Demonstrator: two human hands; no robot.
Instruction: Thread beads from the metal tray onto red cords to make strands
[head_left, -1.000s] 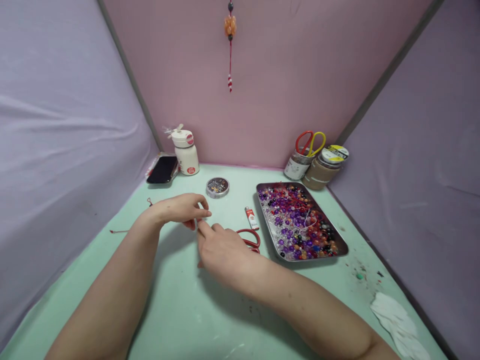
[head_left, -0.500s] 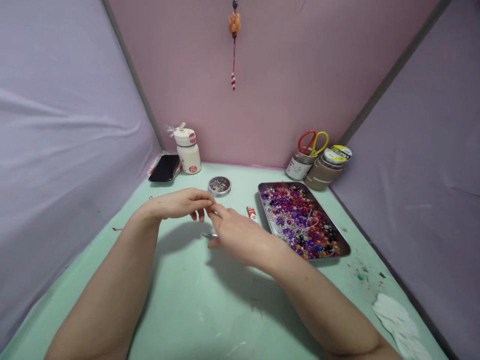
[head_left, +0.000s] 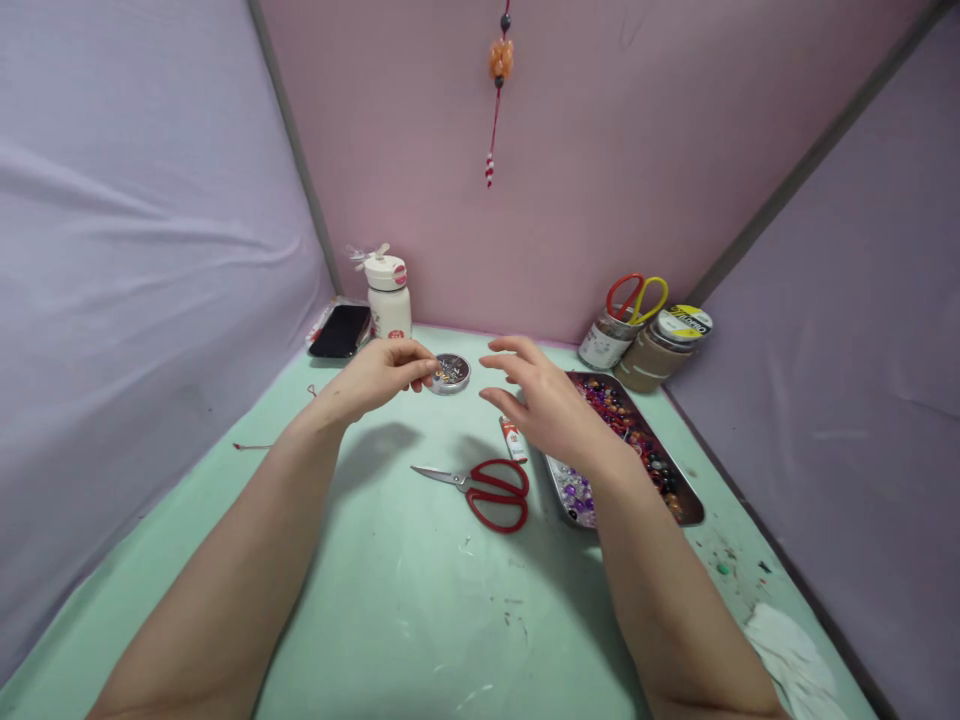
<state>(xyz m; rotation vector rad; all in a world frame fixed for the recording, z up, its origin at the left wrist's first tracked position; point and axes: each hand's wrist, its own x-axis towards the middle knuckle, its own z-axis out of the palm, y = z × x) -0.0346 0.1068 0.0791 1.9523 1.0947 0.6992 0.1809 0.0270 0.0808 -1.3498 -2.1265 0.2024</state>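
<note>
Round case rests on the table between your hands, small metallic parts inside.

Check from left to right. Your left hand has thumb and fingertips together; whether they grip anything cannot be told. Lowering them may nudge the round case and, if it is uncovered, spill its parts. Red-handled scissors lie with blades pointing left; a low sweep of the left wrist could meet the tip. Your right hand hovers with fingers apart, nothing visible in them, partly masking the lighter. Your right forearm crosses in front of the bead tray; leaning on its rim could tip it and scatter beads.

Labels, left to right: bottle, red marks, illegible; lighter, red-and-white print, too small; glass jar, pale label, unreadable; lidded jar, bold lettering, not certain enough to quote.
</note>
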